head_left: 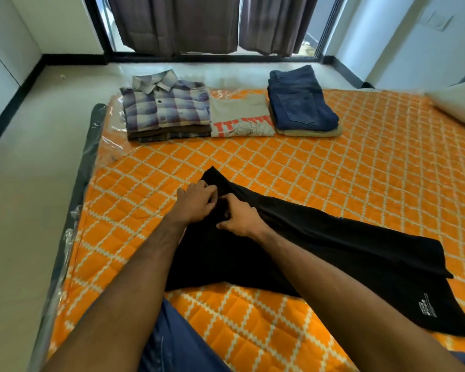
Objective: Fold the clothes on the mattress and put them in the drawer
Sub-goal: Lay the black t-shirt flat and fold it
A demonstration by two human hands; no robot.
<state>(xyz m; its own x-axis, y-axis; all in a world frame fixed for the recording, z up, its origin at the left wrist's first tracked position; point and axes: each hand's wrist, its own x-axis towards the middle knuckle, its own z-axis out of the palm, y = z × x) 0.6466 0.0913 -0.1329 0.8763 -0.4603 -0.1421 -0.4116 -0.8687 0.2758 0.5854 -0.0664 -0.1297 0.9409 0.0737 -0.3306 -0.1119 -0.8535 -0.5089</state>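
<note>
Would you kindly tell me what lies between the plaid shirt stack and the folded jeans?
In the head view, a folded grey T-shirt with red print lies between the plaid shirt stack and the folded jeans.

Matt black cloth garment (320, 245) on quilted mattress (360, 167) under glossy plastic wrap (113, 130).

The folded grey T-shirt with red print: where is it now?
In the head view, the grey T-shirt lies at the mattress's far edge, between the plaid shirt pile on its left and the jeans.

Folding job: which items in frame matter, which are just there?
Job: black garment, gripped by left hand and right hand; plaid shirt stack; grey tee; jeans stack; mattress.
Not job: pillow; curtains.
</note>
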